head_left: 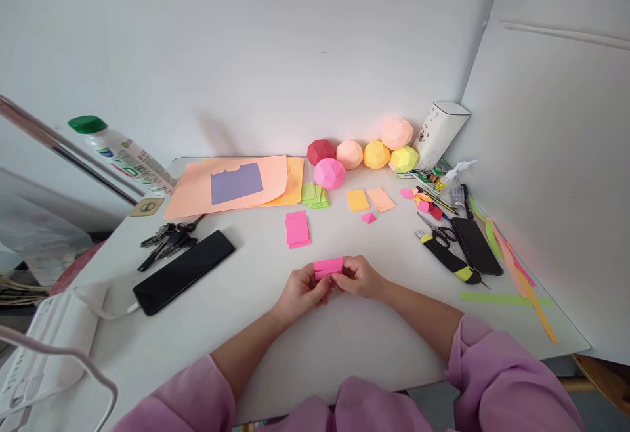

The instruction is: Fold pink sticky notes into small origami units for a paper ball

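Both my hands meet over the middle of the white table [256, 327]. My left hand [301, 291] and my right hand [361, 277] pinch a small folded pink paper [328, 266] between their fingertips, one at each end. A small stack of pink paper squares [297, 229] lies just beyond my hands. Further back a pink paper ball [329, 173] sits in front of a row of paper balls: red [321, 151], peach [349, 154], yellow-orange [377, 154], lime [404, 159], with another peach one [396, 132] on top.
A black phone [184, 271] and keys [167, 239] lie at left, with orange sheets [231, 186] and a bottle [123, 153] behind. At right are scissors [443, 235], a cutter [450, 260], a second phone [476, 245], pens, paper strips [497, 298] and a white box [437, 133].
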### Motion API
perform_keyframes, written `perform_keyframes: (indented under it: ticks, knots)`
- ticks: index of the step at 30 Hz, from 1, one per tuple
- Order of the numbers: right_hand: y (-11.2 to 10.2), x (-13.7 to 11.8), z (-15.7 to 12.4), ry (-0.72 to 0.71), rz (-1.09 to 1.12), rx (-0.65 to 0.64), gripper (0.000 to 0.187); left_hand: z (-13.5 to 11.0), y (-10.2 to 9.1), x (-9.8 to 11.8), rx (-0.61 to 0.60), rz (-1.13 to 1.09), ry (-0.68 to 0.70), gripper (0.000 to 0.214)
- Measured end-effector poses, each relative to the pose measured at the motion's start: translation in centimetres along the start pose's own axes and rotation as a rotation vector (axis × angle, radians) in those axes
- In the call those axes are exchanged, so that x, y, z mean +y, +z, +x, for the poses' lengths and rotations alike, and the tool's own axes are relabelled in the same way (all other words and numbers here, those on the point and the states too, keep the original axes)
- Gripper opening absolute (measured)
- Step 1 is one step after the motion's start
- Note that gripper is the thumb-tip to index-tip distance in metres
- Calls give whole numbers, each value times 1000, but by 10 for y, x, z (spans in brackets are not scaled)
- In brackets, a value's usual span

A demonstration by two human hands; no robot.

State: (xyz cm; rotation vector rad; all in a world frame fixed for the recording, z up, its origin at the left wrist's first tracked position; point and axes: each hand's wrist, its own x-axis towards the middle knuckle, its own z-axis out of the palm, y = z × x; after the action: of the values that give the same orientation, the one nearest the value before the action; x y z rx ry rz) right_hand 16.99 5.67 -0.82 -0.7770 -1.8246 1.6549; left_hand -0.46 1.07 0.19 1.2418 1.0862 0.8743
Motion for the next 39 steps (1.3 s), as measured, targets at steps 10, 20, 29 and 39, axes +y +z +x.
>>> perform_keyframes:
  ticks: [10, 20, 29, 39]
  knots:
    - [0, -6, -2, 36, 14, 80, 9, 0, -2, -1, -11, -64, -24, 17]
    - [-1, -5, 1, 8, 92, 98, 11, 2, -3, 1, 20, -192, 30, 28]
    - [0, -4, 0, 42, 26, 80, 20, 2, -4, -3, -28, -101, 2, 31]
    - [0, -8, 0, -51, -164, 25, 18, 4, -3, -5, 91, -188, 6, 28]
